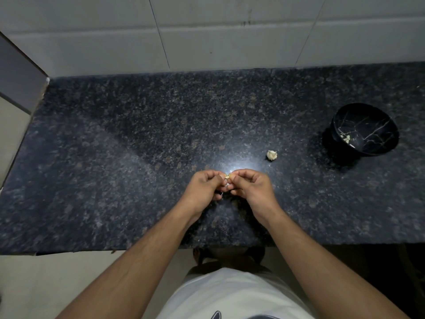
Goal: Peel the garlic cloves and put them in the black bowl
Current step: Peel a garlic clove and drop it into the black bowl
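Pale garlic clove [227, 176]: your left hand [205, 187] and right hand [250, 185] pinch it together; black bowl [377, 143] sits well right of this grip.

You've got a dark speckled granite worktop [138, 146], white tiled wall [207, 38] behind, pale floor [57, 279] below.

Person seen from above, both forearms bare, no sleeves reaching the wrists. Left hand [205, 186] and right hand [250, 186] bare, no gloves; no watch or bracelet visible. White shirt [232, 293] covers the torso, below the hands in frame, with a dark printed mark [216, 315] at its lower edge, cut off.
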